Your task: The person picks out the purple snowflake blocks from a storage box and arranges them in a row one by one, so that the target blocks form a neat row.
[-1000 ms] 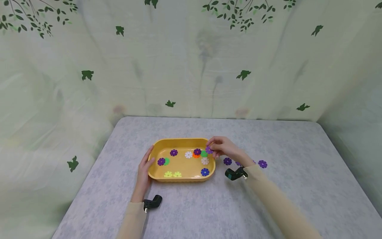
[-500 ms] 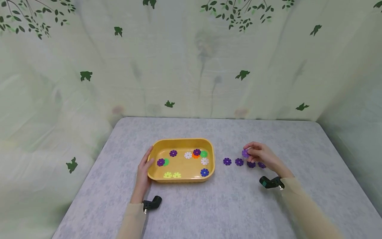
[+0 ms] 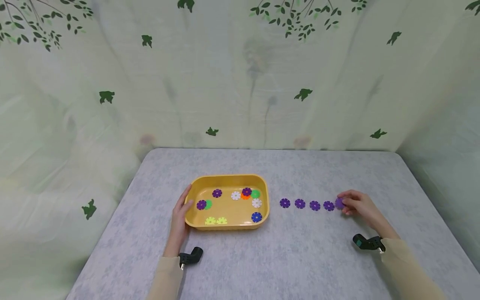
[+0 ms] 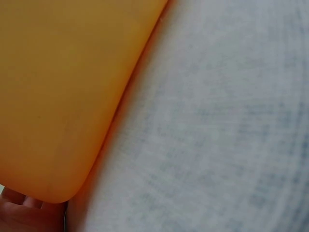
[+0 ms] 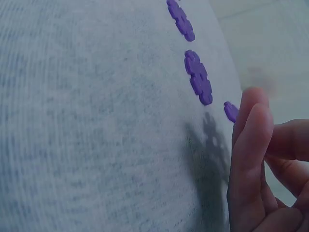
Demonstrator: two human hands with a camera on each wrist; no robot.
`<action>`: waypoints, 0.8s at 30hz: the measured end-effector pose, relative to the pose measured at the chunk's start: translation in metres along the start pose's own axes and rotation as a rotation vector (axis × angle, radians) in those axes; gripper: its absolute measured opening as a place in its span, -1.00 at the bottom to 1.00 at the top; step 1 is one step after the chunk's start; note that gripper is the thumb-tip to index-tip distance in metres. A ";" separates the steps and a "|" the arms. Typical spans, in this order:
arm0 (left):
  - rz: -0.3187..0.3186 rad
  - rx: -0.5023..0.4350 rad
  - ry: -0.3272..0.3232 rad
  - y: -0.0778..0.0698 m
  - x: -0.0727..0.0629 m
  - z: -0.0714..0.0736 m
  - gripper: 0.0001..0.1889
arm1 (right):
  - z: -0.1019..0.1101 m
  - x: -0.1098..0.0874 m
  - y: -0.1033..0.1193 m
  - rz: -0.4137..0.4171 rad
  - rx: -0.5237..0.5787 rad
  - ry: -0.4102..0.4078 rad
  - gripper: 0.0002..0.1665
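In the head view, my right hand [image 3: 358,208] pinches a purple flower-shaped disc [image 3: 339,203] at the right end of a row. Several matching purple discs [image 3: 315,205] lie flat in that row on the table. The right wrist view shows the held disc [image 5: 231,111] mostly hidden behind the fingers, its shadow falling on the tabletop. My left hand [image 3: 180,214] holds the left side of a yellow tray [image 3: 228,226], thumb at the rim. Inside are flower discs: purple [image 3: 217,193], white [image 3: 235,195], green [image 3: 255,194], blue [image 3: 256,217] and yellow [image 3: 210,221], plus a partly covered orange one.
A grey mottled table [image 3: 300,258] carries the tray and the row. Behind it hangs a pale curtain [image 3: 225,83] with leaf prints, which also runs along both sides. A black camera sits on each wrist.
My right hand has carried the purple disc from the tray's right rim, over the row, to the row's right end. The left hand stays at the tray.
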State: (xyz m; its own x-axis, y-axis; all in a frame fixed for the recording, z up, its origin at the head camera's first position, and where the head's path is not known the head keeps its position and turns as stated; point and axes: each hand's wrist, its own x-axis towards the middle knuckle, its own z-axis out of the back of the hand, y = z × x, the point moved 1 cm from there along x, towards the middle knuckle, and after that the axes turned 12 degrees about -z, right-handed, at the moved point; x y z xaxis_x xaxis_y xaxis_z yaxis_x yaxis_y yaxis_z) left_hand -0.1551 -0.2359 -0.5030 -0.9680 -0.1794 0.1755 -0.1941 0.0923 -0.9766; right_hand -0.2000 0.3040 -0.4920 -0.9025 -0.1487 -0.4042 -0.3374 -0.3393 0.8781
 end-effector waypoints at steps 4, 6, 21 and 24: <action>0.004 0.000 -0.003 0.000 0.000 0.000 -0.51 | 0.000 -0.001 -0.003 -0.008 -0.058 -0.045 -0.61; 0.003 -0.001 -0.001 0.001 0.001 0.001 -0.51 | 0.000 -0.001 -0.004 -0.017 -0.086 -0.060 -0.62; 0.013 0.001 -0.013 0.000 0.001 0.001 -0.50 | -0.041 0.011 0.041 0.034 -0.025 -0.006 -0.58; 0.029 0.015 -0.024 0.000 0.002 0.000 -0.50 | -0.065 0.016 0.060 0.066 0.014 0.071 -0.57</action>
State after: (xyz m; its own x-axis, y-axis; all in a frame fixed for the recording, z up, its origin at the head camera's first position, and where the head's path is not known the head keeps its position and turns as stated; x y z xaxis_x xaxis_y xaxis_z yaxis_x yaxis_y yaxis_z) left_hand -0.1566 -0.2363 -0.5026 -0.9691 -0.2003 0.1439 -0.1632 0.0832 -0.9831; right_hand -0.2176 0.2212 -0.4624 -0.9018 -0.2361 -0.3619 -0.2818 -0.3135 0.9068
